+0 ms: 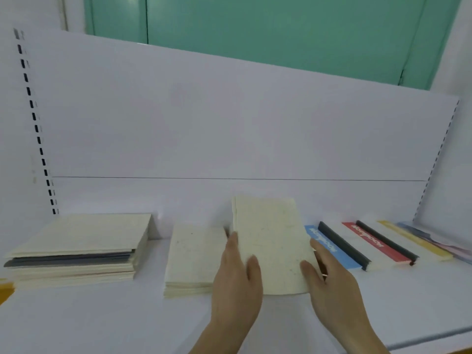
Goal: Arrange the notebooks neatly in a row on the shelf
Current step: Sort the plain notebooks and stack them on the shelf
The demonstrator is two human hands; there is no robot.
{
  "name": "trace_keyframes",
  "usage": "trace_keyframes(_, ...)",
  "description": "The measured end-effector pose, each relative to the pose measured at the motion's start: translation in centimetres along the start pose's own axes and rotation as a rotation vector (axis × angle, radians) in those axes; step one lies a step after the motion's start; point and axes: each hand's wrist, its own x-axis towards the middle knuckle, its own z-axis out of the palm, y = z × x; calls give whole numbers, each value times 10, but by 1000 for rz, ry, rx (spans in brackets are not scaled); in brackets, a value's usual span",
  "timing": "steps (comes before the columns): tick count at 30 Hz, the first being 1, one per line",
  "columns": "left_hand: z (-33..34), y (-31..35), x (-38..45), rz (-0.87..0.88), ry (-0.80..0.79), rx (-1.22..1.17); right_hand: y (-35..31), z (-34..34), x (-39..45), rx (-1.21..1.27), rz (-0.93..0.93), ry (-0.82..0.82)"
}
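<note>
A cream notebook is lifted at its far end above the white shelf, in the middle of the view. My left hand holds its left edge, thumb on the cover. My right hand holds its right edge. Just to the left lies a low pile of cream notebooks. Further left sits a taller stack of cream and grey notebooks. To the right, flat notebooks overlap in a row: a blue-striped one, a red-striped one, both with dark spines, and a yellow-edged one.
The shelf's white back panel rises behind the notebooks, with slotted uprights at the left and right. A yellow thing pokes in at the left edge. The shelf's front lip runs along the lower right.
</note>
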Motion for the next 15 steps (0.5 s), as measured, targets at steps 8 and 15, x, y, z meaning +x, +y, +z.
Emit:
trace_keyframes(8, 50, -5, 32, -48, 2, 515, 49, 0, 61, -64, -121, -140)
trace_keyframes(15, 58, -13, 50, -82, -102, 904, 66, 22, 85, -215, -187, -188)
